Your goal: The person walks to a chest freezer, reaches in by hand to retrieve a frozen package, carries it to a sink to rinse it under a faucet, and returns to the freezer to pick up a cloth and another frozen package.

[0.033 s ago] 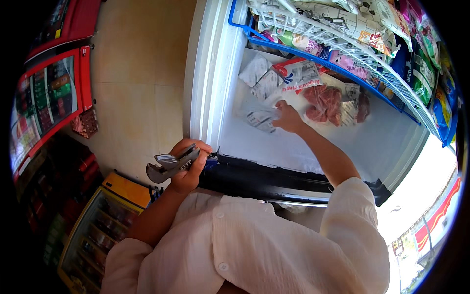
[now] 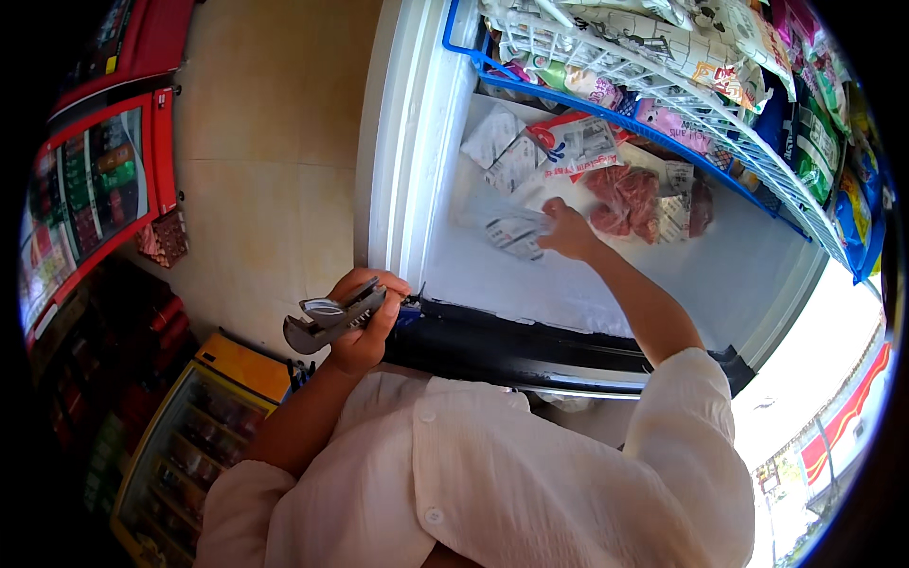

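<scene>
Right hand point(image 2: 570, 232): thumb and fingers appear to pinch the right edge of a clear printed bag point(image 2: 514, 233), located inside the freezer point(image 2: 568, 292), left of the red meat point(image 2: 625, 199). Left hand point(image 2: 363, 327): fingers wrapped around a metal tool point(image 2: 333, 317). Step judged: bag handling. Next move calls for a firm pinch.
</scene>
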Available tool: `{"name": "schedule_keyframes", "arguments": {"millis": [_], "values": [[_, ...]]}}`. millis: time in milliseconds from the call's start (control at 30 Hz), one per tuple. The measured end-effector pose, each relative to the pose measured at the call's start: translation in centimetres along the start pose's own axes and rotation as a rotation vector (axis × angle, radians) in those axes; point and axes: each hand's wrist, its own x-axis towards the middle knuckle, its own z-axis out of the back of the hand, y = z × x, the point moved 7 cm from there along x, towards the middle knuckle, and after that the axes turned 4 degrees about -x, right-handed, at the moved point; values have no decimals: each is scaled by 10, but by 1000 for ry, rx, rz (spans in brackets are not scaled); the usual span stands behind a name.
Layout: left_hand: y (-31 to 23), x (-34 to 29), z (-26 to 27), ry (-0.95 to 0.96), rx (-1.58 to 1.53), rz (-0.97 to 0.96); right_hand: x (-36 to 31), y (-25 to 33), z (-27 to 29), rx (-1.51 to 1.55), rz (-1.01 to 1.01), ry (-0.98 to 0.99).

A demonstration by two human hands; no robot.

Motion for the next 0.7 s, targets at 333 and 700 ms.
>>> {"name": "schedule_keyframes", "arguments": {"millis": [333, 700], "values": [[1, 0, 3, -1, -3, 24, -98, -93, 139, -323, -242, -782], [-1, 0, 1, -31, -34, 56, -30, -111, 103, -865, -419, -684]]}}
